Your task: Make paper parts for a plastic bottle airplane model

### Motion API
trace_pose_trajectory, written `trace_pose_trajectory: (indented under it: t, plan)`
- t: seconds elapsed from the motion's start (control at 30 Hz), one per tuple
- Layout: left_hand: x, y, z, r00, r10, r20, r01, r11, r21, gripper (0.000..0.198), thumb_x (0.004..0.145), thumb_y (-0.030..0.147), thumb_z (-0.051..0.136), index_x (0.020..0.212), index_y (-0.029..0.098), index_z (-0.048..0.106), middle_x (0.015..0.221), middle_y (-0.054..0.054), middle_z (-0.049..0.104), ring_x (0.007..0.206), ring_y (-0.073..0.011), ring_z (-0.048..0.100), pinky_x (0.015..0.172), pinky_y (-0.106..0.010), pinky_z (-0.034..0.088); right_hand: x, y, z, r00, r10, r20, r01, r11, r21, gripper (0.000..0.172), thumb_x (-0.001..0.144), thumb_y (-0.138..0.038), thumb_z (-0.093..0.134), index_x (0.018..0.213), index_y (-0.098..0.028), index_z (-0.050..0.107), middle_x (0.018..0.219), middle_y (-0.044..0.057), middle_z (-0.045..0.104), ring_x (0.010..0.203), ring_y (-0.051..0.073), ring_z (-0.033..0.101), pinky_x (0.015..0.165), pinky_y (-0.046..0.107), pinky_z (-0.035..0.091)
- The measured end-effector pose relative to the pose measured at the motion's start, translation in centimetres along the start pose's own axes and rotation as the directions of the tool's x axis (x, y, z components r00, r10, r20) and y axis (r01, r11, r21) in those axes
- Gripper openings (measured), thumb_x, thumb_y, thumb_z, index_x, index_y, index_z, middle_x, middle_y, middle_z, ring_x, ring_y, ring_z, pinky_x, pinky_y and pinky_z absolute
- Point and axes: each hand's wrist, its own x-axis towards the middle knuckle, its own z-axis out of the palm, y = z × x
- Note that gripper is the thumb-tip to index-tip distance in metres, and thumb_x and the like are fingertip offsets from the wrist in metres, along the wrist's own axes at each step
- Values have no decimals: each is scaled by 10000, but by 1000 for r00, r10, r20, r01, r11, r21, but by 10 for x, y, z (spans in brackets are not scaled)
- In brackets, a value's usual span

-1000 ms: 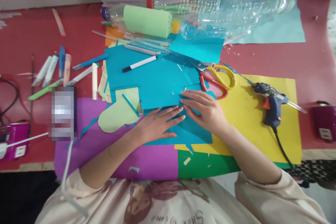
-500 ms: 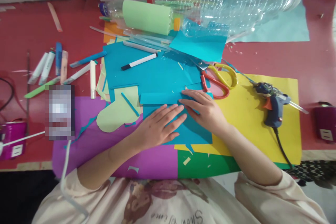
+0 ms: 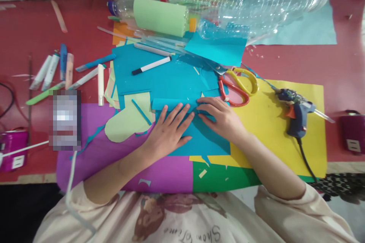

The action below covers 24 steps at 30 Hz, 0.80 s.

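A blue paper sheet (image 3: 212,142) lies in front of me, its far edge turned over into a narrow band (image 3: 160,104). My left hand (image 3: 167,131) rests on it with fingers spread, the fingertips reaching the band. At the band's right part, the bent but parted fingers of my right hand (image 3: 224,118) press down, hiding some of it. To the left is a light green paper cutout (image 3: 121,124) with a thin blue strip on top. Scissors (image 3: 242,83) with one red and one yellow handle lie just beyond my right hand.
A glue gun (image 3: 298,115) lies on yellow paper (image 3: 265,121) at the right. Clear plastic bottles (image 3: 242,3) line the back. Several markers (image 3: 51,72) lie at the left, near a blurred device (image 3: 65,121) with a white cable. Purple paper (image 3: 171,174) is closest to me.
My left hand has slid slightly up and left onto the folded band, its fingers spreading wider. My right hand has barely moved, staying at the band's right part.
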Motion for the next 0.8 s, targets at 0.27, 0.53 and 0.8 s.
trace_pose_trajectory:
  t: [0.27,0.53,0.8]
  plan:
    - [0,-1,-3,999,13,-47,-13,1000,2,531,986,422,388,1425,128,446,1479,-173,459,1384,-297,414,1162,-526,231,0,9,-5,998,25,64,-29,998,51,210,934,-224,522,1101,-191,644,1068,112,744,978,232,704,854,394,572]
    - [0,-4,-3,998,16,-63,-16,1000,5,499,989,371,408,1417,119,448,1447,-175,499,1371,-292,438,1153,-513,273,2,21,-12,987,-6,160,-21,986,163,221,926,-242,536,1093,-201,675,1046,103,751,992,230,696,861,395,572]
    - [2,-8,4,1000,-17,6,17,999,-33,564,986,388,396,1459,80,380,1498,-198,423,1415,-311,370,1136,-470,328,2,15,-9,992,5,123,-12,999,52,248,943,-251,512,1124,-193,671,1087,119,734,1009,242,685,870,420,565]
